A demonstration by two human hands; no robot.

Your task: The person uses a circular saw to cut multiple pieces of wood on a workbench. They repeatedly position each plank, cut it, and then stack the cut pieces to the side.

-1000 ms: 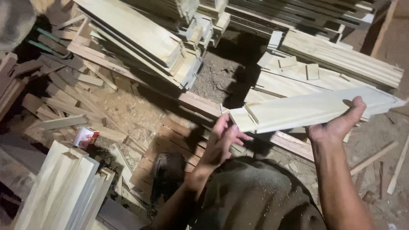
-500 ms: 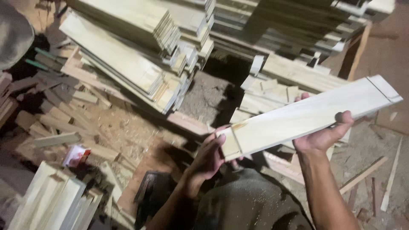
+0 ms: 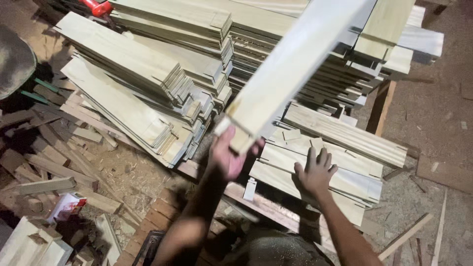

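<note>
Overhead, the left hand (image 3: 229, 156) was raised with its fingers clamped round the near end of a long pale wooden board (image 3: 295, 64), which slanted up and away to the right, its far end running out past the top of the view. The right hand (image 3: 315, 172) lay flat, fingers spread apart and gripping nothing, palm down on the low stack of notched boards (image 3: 340, 148) just beneath the lifted one. To the left of both hands stood taller stacks of similar boards (image 3: 148, 83), their cut ends stepped and facing the person. Offcuts and scrap strips (image 3: 54, 172) littered the dusty floor at the left, with a small red and white packet (image 3: 66, 207) lying among them.
</note>
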